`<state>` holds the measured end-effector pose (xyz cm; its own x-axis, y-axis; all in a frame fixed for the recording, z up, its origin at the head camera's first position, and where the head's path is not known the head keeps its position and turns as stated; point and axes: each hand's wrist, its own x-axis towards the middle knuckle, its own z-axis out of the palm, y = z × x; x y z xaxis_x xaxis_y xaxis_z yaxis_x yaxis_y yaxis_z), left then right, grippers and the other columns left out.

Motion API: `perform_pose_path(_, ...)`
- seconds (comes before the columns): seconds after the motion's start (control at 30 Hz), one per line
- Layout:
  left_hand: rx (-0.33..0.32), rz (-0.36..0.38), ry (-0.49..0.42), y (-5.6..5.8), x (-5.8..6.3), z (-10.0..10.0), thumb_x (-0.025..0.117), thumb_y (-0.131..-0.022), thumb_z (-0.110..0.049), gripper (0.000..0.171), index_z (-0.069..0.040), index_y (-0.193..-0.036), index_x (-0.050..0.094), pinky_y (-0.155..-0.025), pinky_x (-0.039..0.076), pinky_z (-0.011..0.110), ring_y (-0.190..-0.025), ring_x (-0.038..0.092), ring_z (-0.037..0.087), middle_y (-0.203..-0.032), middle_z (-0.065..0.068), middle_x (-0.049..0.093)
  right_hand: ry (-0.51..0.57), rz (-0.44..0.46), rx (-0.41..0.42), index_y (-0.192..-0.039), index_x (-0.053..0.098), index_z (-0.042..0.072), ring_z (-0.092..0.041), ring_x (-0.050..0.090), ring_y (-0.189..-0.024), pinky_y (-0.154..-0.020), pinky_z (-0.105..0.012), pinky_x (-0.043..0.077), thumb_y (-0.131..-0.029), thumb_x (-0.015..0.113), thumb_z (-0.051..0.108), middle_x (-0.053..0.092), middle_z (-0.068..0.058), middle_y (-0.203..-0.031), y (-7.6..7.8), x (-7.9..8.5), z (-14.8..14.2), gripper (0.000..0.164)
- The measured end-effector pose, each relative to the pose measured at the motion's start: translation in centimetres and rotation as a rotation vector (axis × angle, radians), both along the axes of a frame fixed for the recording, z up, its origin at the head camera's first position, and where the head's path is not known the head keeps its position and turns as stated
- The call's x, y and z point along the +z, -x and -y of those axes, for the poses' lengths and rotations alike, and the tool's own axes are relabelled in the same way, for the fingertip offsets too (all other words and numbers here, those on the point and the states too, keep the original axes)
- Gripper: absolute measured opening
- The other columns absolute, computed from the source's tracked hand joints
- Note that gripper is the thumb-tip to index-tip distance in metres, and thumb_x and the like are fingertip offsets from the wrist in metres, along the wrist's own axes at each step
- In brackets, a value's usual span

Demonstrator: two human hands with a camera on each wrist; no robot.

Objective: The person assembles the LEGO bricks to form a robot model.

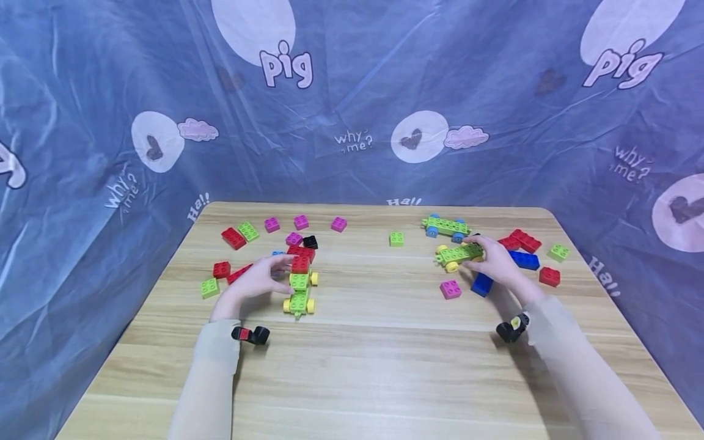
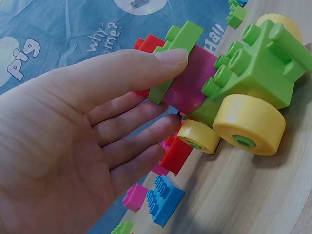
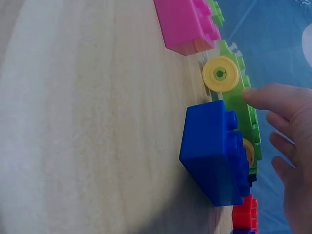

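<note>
Head view shows our left hand (image 1: pixel 258 281) pinching the green brick (image 1: pixel 299 281) above the yellow-wheeled car base (image 1: pixel 299 302), left of middle, nearer the far edge of the table (image 1: pixel 363 373). Our right hand (image 1: pixel 497 266) is at the second car base (image 1: pixel 456 253), toward the far right corner; whether it grips or only touches, we cannot tell. For firm fit, we should align studs (image 2: pixel 240 59) and press evenly.
</note>
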<state>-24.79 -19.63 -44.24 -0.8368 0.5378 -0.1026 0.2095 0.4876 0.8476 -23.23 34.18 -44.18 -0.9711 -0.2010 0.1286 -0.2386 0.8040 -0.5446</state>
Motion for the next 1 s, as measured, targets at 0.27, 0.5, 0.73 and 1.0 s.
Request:
perform_pose_path(0.27,0.009,0.011,0.002,-0.1,0.2,0.2,0.079,-0.078,-0.012,0.082,0.004,-0.144,0.035,-0.106,0.039,0.052,-0.128,0.046,0.042,-0.138,0.026,0.049,-0.006,0.003,0.039,-0.13,0.051,-0.004,-0.05,0.049,-0.114,-0.092,-0.062,0.042,-0.082,0.074,0.011,0.052,-0.031,-0.127,1.1,-0.5,-0.1,0.056)
perform_pose_path(0.5,0.002,0.013,-0.028,-0.2,0.4,0.0,0.08,-0.076,-0.009,0.082,0.007,-0.143,0.035,-0.107,0.04,0.051,-0.126,0.048,0.042,-0.136,0.028,0.05,-0.042,0.093,0.058,-0.13,0.053,-0.003,-0.048,0.048,-0.12,-0.097,-0.063,0.04,-0.083,0.07,0.004,0.052,-0.029,-0.13,1.8,-0.7,0.0,0.05)
perform_pose_path(0.73,0.005,0.022,-0.027,-0.3,0.4,0.0,0.08,-0.076,-0.009,0.082,0.007,-0.143,0.035,-0.106,0.04,0.051,-0.126,0.048,0.043,-0.137,0.029,0.049,-0.058,0.098,0.067,-0.129,0.055,-0.003,-0.047,0.047,-0.122,-0.098,-0.062,0.04,-0.083,0.07,0.002,0.053,-0.028,-0.13,2.1,-1.0,0.1,0.048)
perform_pose_path(1.0,0.01,0.034,-0.037,-0.3,0.3,0.1,0.079,-0.077,-0.008,0.082,0.006,-0.144,0.034,-0.107,0.039,0.051,-0.127,0.047,0.043,-0.137,0.029,0.048,-0.088,0.095,0.076,-0.127,0.059,-0.002,-0.045,0.05,-0.115,-0.097,-0.062,0.041,-0.082,0.074,0.007,0.056,-0.027,-0.123,2.8,-1.2,-0.1,0.049)
